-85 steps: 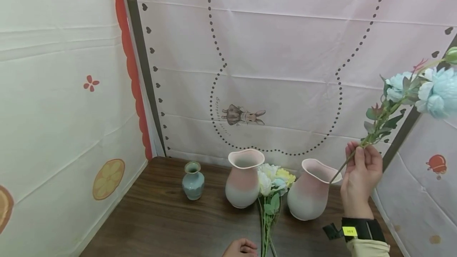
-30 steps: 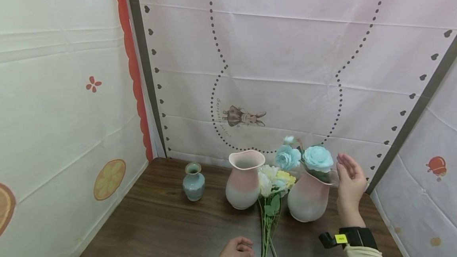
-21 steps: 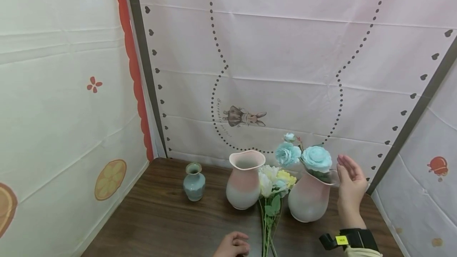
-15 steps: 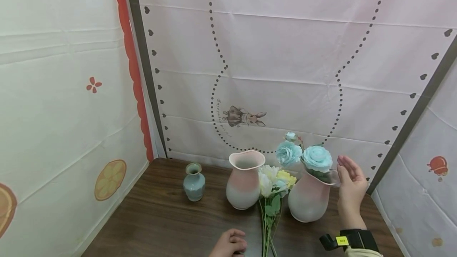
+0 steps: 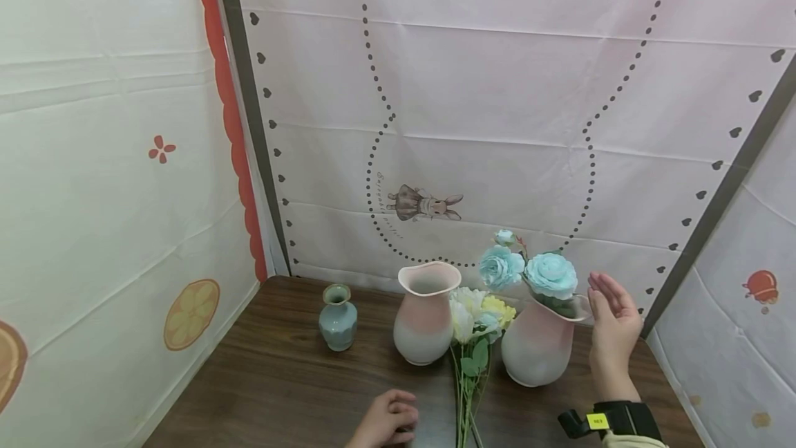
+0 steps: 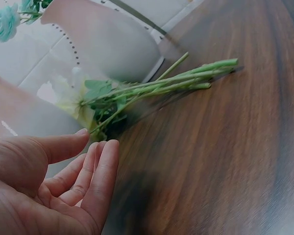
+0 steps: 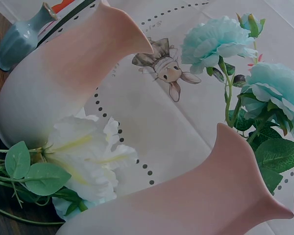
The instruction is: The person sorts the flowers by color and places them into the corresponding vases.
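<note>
Light-blue artificial flowers (image 5: pixel 551 275) stand in the right pink-and-white vase (image 5: pixel 538 351), their blooms above its rim. Beside that rim is my right hand (image 5: pixel 614 330), fingers loosely extended and holding nothing; whether it touches the rim I cannot tell. Only a sliver of it shows in the right wrist view. My left hand (image 5: pixel 387 419) hovers near the front of the table, fingers relaxed and nothing in them. To its right lies a bunch of white, yellow and pale-blue flowers (image 5: pixel 474 313), stems toward the front edge. In the left wrist view, the green stems (image 6: pixel 186 78) lie beyond the fingertips.
A second pink-and-white vase (image 5: pixel 424 323) stands left of the lying bunch. Farther left is a small blue-green vase (image 5: pixel 338 323). Printed cloth walls (image 5: pixel 497 88) enclose the dark wooden table (image 5: pixel 273 379) at the back and both sides.
My right hand held the light-blue flower stem over the right vase earlier; now the flowers stand in it and the hand has let go. My left hand has shifted left, away from the stems.
</note>
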Demonstrator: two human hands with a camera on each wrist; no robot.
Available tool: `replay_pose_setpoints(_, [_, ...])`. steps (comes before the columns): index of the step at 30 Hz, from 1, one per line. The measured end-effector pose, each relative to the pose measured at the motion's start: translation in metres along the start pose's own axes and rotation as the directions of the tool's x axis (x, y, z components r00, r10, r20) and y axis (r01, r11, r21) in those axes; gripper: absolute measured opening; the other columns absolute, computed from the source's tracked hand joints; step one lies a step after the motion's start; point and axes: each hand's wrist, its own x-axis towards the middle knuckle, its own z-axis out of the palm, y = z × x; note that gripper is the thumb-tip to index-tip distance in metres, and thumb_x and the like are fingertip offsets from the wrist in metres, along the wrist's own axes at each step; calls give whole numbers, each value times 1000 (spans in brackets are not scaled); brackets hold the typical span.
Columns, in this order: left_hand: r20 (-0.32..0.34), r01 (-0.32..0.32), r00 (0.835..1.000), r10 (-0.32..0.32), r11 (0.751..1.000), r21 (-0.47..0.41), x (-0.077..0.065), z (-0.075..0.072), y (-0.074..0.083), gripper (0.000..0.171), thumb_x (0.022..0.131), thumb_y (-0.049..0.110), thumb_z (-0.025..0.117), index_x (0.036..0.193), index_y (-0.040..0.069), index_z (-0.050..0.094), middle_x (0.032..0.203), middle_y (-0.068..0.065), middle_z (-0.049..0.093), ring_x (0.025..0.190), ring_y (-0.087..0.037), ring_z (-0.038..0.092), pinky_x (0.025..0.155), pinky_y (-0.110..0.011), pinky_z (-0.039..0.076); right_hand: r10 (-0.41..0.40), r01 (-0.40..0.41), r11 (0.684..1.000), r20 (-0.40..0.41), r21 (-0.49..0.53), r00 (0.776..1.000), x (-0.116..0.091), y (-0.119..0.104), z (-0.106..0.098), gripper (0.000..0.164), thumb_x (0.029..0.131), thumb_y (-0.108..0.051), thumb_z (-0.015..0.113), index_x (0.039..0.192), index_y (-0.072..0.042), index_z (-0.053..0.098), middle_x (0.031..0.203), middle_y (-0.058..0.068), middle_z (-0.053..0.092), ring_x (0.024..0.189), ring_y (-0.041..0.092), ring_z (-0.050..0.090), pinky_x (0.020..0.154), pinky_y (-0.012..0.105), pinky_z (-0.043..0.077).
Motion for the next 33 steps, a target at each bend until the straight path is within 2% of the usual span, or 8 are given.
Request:
replay_pose_setpoints(6, [-73,-3,997,4,1000,8,0,-17,8,40,95,4,64,131,-7,52,104,-10,67,90,-14,67,78,-34,64,7,-7,1000,3,-12,1000,0,0,-1,31,98,-4,59,129,-3,61,113,-11,71,105,-2,66,87,4,52])
replay_pose_setpoints(12, [-129,-58,990,59,998,13,-5,-42,15,49,95,8,66,135,-11,46,111,-18,67,92,-14,68,80,-35,64,18,-18,1000,2,-1,1000,0,2,-2,32,98,-3,58,130,-1,60,111,-12,71,105,-2,66,87,5,52])
replay_pose_setpoints(18, [-208,-106,972,106,994,9,-7,-66,23,51,95,6,64,137,-13,42,112,-19,67,92,-15,69,81,-34,64,18,-18,1000,1,12,1000,-1,2,-4,34,98,-3,59,131,1,59,112,-11,72,105,-2,66,87,5,52])
replay_pose_setpoints(21, [-273,-117,955,116,993,13,-7,-75,29,49,95,4,63,136,-13,43,110,-17,68,91,-16,70,81,-35,64,17,-17,1000,2,11,1000,-1,2,-5,34,98,-3,60,132,1,58,112,-11,72,105,-2,66,87,5,52])
replay_pose_setpoints(23, [-332,-132,934,134,991,28,-6,-81,34,47,95,3,64,135,-12,45,108,-16,69,91,-18,70,80,-36,65,15,-15,1000,3,14,1000,-1,2,-5,34,98,-3,59,132,2,58,112,-11,72,105,-2,66,87,5,53])
replay_pose_setpoints(25, [-395,-157,903,170,985,64,-6,-85,39,45,94,3,65,133,-12,48,108,-17,69,92,-19,71,79,-35,65,13,-13,1000,5,18,1000,-1,2,-5,34,98,-3,59,131,2,58,112,-11,72,105,-2,66,87,6,53])
replay_pose_setpoints(29, [-500,-194,817,288,953,232,-5,-94,49,37,93,3,66,126,-10,54,112,-24,67,94,-24,71,75,-29,63,5,-5,1000,5,16,1000,-1,1,-5,33,98,-2,59,131,1,59,111,-11,72,105,-2,66,87,5,52])
replay_pose_setpoints(33, [-557,-160,735,387,897,412,-3,-102,56,31,94,6,66,122,-5,59,115,-24,65,104,-32,67,84,-36,60,-12,12,1000,7,-8,1000,-2,2,-5,33,98,-3,60,131,1,59,110,-13,72,104,-3,66,87,4,52])
